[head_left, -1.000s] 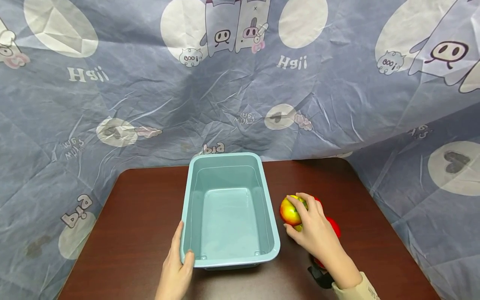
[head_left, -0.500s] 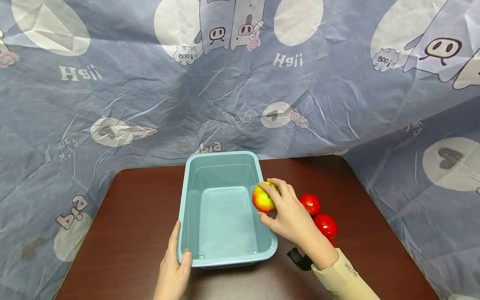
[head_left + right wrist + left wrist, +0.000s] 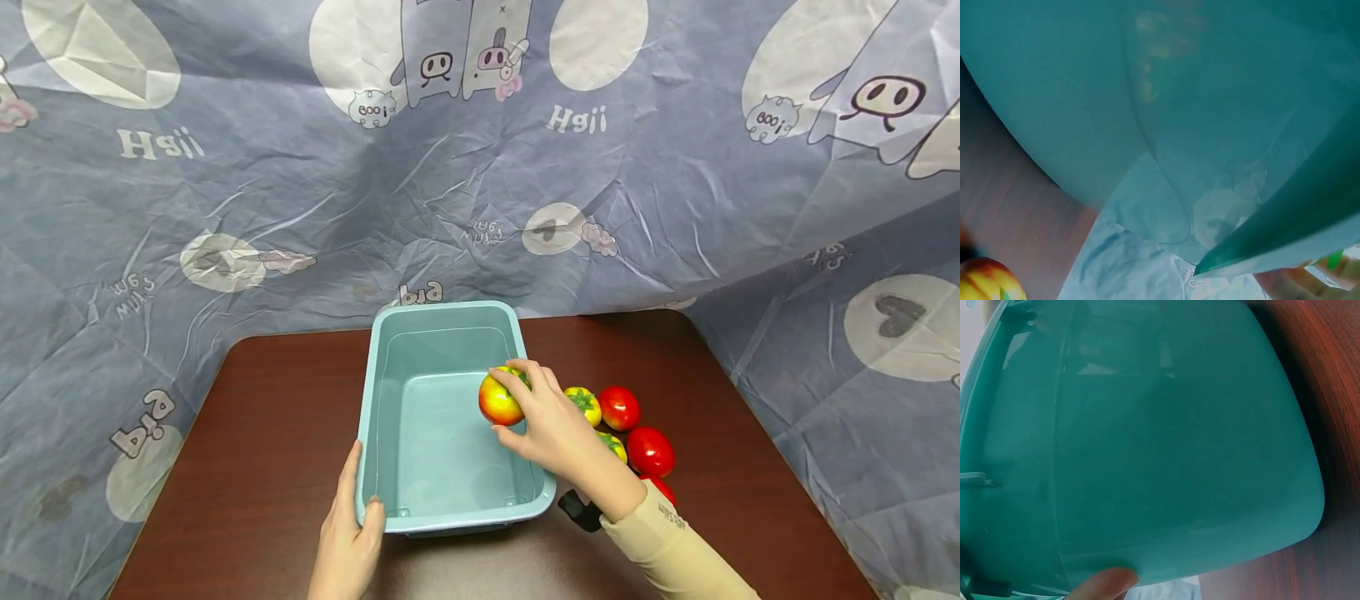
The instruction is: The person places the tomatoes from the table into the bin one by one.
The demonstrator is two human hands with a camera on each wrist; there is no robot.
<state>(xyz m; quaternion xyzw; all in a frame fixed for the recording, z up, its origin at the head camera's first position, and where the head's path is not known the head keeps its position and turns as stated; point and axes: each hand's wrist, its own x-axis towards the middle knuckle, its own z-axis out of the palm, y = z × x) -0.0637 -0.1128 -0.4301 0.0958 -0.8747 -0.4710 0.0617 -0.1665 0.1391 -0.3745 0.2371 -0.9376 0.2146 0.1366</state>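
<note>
Fruit (image 3: 496, 404), round and glossy, yellow blushing into red with a bit of green on top, is up in the person's bare right hand (image 3: 551, 427); thumb and fingers curve round it, so the hand is only spread about as wide as the fruit itself; it's over the right side of a pale teal rectangular tub (image 3: 453, 450), smooth, plastic-looking, rounded corners; can't really tell how high above the floor of it; the bare left hand (image 3: 348, 533) has the tub by its near left corner, thumb over the rim and fingers along the outside, so basically a pinch; left wrist view is mostly outer tub wall, with a fingertip (image 3: 1109, 582) at the bottom.

Just right of the tub there's a little bunch: two round yellow fruits (image 3: 583, 403) with green leafy tops, partly behind the right arm, plus three shiny red round fruits (image 3: 651, 452), the nearest one mostly hidden by the forearm; pale yellow sleeve (image 3: 671, 546) with dark lettering on that arm, and a black strap-like thing (image 3: 580, 510) by the wrist; dark reddish-brown wood-look table (image 3: 285, 433) under it all; wrinkled blue-grey cloth (image 3: 420, 192) with cartoon pigs behind.
</note>
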